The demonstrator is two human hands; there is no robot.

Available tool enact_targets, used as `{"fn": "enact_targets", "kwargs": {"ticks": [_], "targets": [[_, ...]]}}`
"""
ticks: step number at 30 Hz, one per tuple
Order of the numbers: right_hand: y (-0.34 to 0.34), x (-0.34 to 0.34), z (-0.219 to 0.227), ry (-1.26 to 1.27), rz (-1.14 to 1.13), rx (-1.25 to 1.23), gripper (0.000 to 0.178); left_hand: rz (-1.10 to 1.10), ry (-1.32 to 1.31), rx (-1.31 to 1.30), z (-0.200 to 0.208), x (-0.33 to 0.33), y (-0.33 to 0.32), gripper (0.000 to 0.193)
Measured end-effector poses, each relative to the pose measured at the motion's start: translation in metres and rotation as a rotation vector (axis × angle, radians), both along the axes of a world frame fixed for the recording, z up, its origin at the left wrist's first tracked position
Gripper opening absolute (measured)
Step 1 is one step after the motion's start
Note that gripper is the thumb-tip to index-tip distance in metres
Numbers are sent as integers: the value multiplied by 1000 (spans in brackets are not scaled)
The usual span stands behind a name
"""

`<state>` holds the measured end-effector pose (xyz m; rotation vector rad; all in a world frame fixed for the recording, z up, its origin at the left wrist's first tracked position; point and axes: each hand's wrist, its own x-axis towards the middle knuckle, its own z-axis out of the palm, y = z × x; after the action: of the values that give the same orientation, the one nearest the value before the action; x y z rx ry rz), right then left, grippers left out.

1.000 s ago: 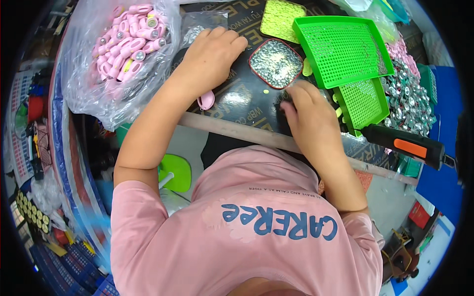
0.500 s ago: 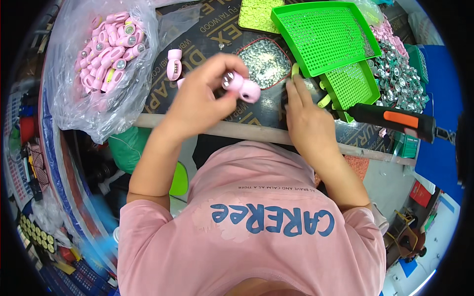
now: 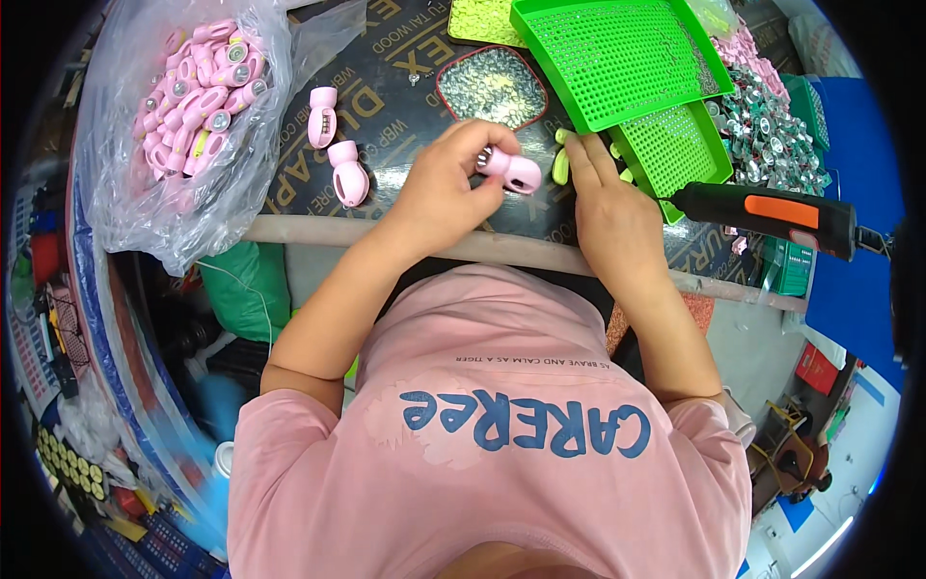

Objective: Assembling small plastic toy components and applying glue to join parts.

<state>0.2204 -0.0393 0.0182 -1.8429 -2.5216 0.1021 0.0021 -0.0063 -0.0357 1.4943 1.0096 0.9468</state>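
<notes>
My left hand [image 3: 446,188] pinches a small pink flashlight [image 3: 513,175] between thumb and fingers, above the dark board table. Metal shows at the end near my fingertips, and an oval opening shows in its body. My right hand [image 3: 617,207] lies with fingers stretched out, empty as far as I can see. Its fingertips are beside small yellow-green plastic pieces [image 3: 560,166]; whether they touch is unclear. Left of my left hand lie two more pink flashlights, one upright with an open slot [image 3: 322,121] and one tilted [image 3: 348,177].
A clear plastic bag [image 3: 114,183] of pink flashlights lies at left. Beyond my hands are a red-rimmed tray [image 3: 449,104] of small metal parts and a yellow-green tray of pieces. Green perforated baskets [image 3: 608,68], a black-and-orange electric screwdriver [image 3: 772,212] and clear lens parts [image 3: 776,145] are at right.
My left hand has moved slightly right and down with the pink flashlight, which has turned. My right hand has shifted slightly, and the yellow-green pieces now show beside its fingertips.
</notes>
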Motion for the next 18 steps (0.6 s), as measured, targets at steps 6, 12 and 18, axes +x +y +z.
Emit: {"fn": "enact_targets", "kwargs": {"ticks": [6,12,18], "targets": [[-4,15,-5,286,4,110,39,-63,-225,-198,10,-8,-1,38],[8,6,-12,284,90,200,28,-126,207,81,18,-10,-7,45],[10,-2,-6,415,-25,185,22,0,65,-10,11,-10,-15,43]]}}
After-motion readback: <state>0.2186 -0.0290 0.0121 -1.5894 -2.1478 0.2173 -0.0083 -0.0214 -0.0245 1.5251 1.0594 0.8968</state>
